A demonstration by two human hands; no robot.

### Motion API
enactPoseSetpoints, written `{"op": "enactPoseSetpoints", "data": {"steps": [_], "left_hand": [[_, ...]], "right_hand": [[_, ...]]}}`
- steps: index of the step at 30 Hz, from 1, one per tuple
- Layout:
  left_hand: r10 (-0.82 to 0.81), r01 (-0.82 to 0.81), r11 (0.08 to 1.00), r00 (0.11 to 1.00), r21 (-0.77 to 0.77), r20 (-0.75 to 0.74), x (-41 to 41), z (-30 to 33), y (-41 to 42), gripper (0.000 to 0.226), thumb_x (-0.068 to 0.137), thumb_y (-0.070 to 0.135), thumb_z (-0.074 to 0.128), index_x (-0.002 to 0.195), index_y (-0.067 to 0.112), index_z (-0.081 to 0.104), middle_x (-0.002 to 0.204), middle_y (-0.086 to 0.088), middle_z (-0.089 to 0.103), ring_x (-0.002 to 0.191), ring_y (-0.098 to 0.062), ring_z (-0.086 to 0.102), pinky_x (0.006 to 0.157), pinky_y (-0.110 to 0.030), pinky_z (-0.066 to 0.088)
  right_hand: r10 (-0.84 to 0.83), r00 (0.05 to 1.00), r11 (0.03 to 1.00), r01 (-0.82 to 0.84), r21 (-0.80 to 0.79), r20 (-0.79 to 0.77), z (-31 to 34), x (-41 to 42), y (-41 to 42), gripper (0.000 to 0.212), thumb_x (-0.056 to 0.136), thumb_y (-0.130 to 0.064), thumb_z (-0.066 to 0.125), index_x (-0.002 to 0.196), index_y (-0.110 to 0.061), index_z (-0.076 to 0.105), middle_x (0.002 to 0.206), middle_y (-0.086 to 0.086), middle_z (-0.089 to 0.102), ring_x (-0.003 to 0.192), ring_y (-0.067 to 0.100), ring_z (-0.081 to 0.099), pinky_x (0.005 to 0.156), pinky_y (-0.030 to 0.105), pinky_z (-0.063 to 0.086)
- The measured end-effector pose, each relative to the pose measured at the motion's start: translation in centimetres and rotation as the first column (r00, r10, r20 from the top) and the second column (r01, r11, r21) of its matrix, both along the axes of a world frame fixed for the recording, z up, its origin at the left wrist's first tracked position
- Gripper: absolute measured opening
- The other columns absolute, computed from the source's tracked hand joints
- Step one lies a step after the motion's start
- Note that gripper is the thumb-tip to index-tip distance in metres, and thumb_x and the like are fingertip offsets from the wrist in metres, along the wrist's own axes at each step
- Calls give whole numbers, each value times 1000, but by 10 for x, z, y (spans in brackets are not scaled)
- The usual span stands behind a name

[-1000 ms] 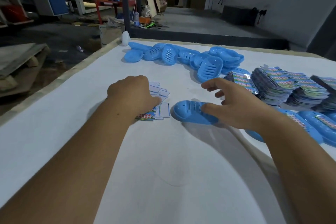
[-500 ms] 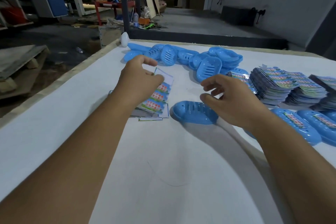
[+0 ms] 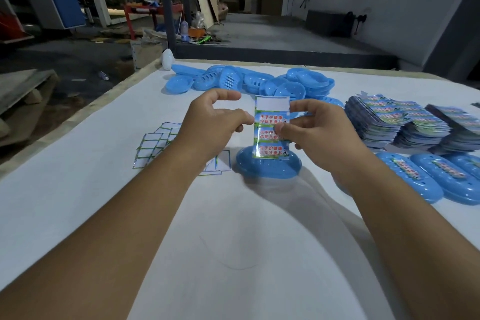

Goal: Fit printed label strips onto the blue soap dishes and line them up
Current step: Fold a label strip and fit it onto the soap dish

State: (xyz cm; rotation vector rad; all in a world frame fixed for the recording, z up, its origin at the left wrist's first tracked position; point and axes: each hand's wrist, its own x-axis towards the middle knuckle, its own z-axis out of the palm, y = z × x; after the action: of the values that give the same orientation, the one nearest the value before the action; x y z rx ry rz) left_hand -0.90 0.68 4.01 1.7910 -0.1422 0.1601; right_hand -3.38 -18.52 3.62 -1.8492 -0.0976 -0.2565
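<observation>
Both hands' grip (image 3: 267, 122) pinching label strip (image 3: 271, 135) above soap dish (image 3: 267, 167), label stacks (image 3: 405, 122) right

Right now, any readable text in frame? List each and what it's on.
"洗手护健康" over "你我共参与", red print, repeated three times down the label strip held by the left hand and right hand; the fingers partly cover the middle repeat.
Label stacks: print too small to read.
Strips on the finished dishes: blurred, unreadable.
Loose label pieces: blank sides up.

A printed label strip (image 3: 271, 127) with red characters is held upright above a blue soap dish (image 3: 268, 167) lying on the white table. More blue dishes (image 3: 249, 82) lie heaped at the far edge, and labelled ones (image 3: 426, 179) line the right.
</observation>
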Motion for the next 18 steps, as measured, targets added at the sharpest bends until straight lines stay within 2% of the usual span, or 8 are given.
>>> {"op": "enactPoseSetpoints", "data": {"steps": [3,8,14,16,18], "left_hand": [[-25,23,998,999,56,34,-1,-2,0,33,82,28,78,108,37,59,79,16,76,71,5,66,60,-17,44],[-46,42,996,997,80,54,0,-4,0,31,85,26,77,107,37,58,77,16,76,71,6,66,68,-22,47],[-80,76,994,995,81,55,-2,-3,0,31,86,23,75,107,37,57,80,14,76,77,-4,70,69,-23,53],[-102,97,992,993,76,64,-3,-2,-1,31,87,22,75,107,36,57,81,14,77,79,0,70,75,-25,52],[-131,126,989,988,78,75,-3,-2,-2,32,88,21,76,107,36,56,81,14,77,81,3,69,78,-25,51]], "right_hand": [[-5,1000,1000,4,-8,-21,1,0,1,27,88,-20,79,105,-32,61,76,-18,76,69,-3,72,46,10,47],[1,1000,1000,-2,-22,-24,3,-1,2,26,87,-20,79,92,-35,59,72,-21,75,65,-6,70,45,9,46],[-28,999,999,27,-36,-26,1,-1,3,29,86,-20,81,107,-30,64,78,-15,78,69,-1,73,47,11,48],[-73,997,996,71,-62,-24,0,0,2,36,83,-24,83,112,-27,63,86,-10,78,73,2,74,52,15,52],[-158,987,971,160,-176,29,-3,2,1,35,79,-32,87,105,-27,64,91,-7,74,75,7,70,61,26,56]]}}
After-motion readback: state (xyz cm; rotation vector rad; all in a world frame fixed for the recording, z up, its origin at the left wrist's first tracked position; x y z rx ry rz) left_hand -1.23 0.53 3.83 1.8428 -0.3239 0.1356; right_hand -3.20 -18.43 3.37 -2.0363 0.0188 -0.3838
